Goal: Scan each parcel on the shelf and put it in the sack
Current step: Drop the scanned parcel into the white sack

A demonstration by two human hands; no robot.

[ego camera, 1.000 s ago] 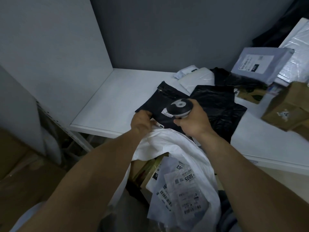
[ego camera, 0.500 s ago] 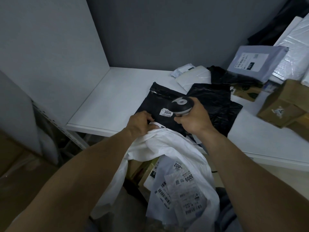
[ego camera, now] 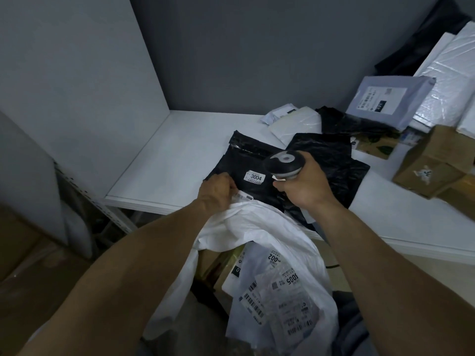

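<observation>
Black parcel (ego camera: 244, 163) is laid flat on the white shelf (ego camera: 164, 160), near the front edge, with its near end overhanging toward the sack (ego camera: 257, 224). A small white label (ego camera: 254, 177) reading 3004 is seen on its top face. The left hand (ego camera: 217, 191) is curled at the parcel's near-left edge, and the plastic is pinched between fingers and thumb. Whether the sack rim is also caught in that grip cannot be told. A scanner (ego camera: 282, 164) is gripped in the right hand (ego camera: 305, 186), fingers wrapped round the handle. Its round dark head is held just above the parcel, right of the label.

The white sack is held open below the shelf edge, directly under both hands. Inside it, white parcels (ego camera: 288, 299) with barcode labels are seen, one marked 3005, and part of a brown carton (ego camera: 218, 268).

A second black parcel (ego camera: 331, 155) is spread on the shelf behind the right hand, partly covered by it. Further back, white mailers (ego camera: 295, 122) are lying by the rear wall. To the right, a grey mailer (ego camera: 388, 98) with a printed label is propped tilted against stacked white packets (ego camera: 447, 80). A cardboard box (ego camera: 431, 163) is seen at the right edge, blurred.
</observation>
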